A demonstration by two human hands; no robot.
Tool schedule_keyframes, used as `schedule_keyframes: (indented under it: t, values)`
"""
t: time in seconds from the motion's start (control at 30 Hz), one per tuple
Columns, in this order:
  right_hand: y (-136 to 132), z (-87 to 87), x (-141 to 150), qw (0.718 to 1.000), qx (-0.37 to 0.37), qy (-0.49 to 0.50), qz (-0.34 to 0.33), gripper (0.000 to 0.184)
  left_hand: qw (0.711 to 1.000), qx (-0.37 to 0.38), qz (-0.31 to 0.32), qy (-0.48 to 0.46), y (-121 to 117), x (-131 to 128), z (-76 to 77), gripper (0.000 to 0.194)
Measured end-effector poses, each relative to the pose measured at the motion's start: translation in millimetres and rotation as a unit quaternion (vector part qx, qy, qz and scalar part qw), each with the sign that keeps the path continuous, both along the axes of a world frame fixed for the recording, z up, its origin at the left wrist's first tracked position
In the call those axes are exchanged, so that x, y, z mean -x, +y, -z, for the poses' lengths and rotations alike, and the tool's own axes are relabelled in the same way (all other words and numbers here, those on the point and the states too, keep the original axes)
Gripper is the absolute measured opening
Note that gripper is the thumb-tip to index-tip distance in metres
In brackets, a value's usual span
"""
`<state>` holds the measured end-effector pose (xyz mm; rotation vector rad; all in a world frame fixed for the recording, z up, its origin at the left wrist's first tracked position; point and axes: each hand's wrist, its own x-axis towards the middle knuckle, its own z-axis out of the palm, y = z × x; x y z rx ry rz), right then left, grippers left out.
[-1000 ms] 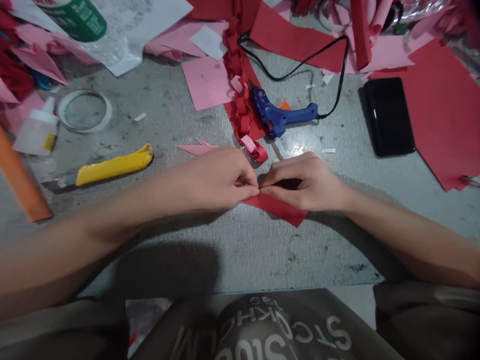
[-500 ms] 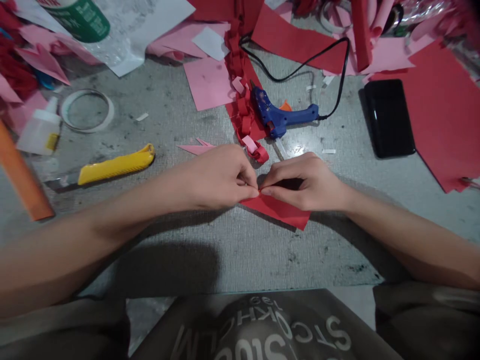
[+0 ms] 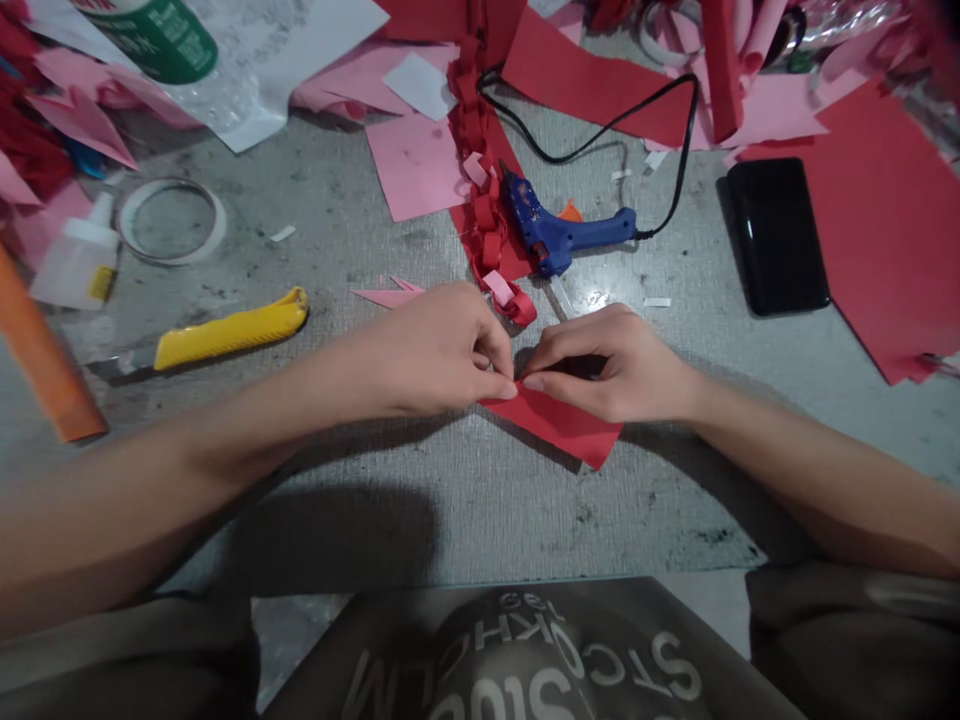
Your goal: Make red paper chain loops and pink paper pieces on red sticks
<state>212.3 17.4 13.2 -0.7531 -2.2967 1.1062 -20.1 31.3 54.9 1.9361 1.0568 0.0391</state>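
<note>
A small red paper piece [image 3: 564,425] lies on the grey table in front of me. My left hand [image 3: 431,350] and my right hand [image 3: 609,362] meet fingertip to fingertip at its upper edge, both pinched shut on the paper. Much of the sheet is hidden under my fingers. Just beyond my hands ends a red and pink paper chain [image 3: 489,225].
A blue glue gun [image 3: 562,232] with a black cord lies behind my hands. A yellow box cutter [image 3: 225,333], a tape ring [image 3: 171,220] and a glue bottle [image 3: 79,260] sit to the left. A black phone [image 3: 778,235] and red sheets [image 3: 892,220] lie to the right.
The red paper's lower corner has shifted slightly down and right as my fingers keep pinching its edge. My hands have barely moved.
</note>
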Motion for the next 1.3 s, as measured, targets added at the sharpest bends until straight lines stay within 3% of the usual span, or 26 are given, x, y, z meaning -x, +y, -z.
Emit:
schedule_keyframes:
  t: [0.4,0.63,0.87,0.97,1.13,1.3]
  values:
    - [-0.1,1.1,0.3,1.000,-0.006,-0.002,-0.019,0.016,0.999,0.023,0.007,0.047,2.5,-0.6,5.1,0.010]
    - [-0.6,1.5,0.0,1.000,-0.015,0.002,-0.015,0.017,0.998,-0.006,0.049,0.028,-0.9,-0.7,2.7,0.013]
    - [0.0,0.9,0.8,1.000,-0.015,0.008,0.000,0.015,0.999,-0.030,-0.005,-0.014,-2.7,1.3,4.8,0.007]
    - [0.7,-0.8,1.2,1.000,-0.001,0.005,0.004,0.021,0.999,-0.032,0.003,-0.019,-1.6,2.0,2.5,0.011]
    - [1.6,-2.2,1.0,0.998,0.040,0.015,0.037,0.014,0.999,-0.033,0.013,-0.030,-0.4,2.0,-0.5,0.021]
    - [1.5,-0.5,0.4,0.998,0.042,0.021,0.049,0.025,0.998,-0.034,-0.016,-0.048,-1.7,1.2,-0.8,0.013]
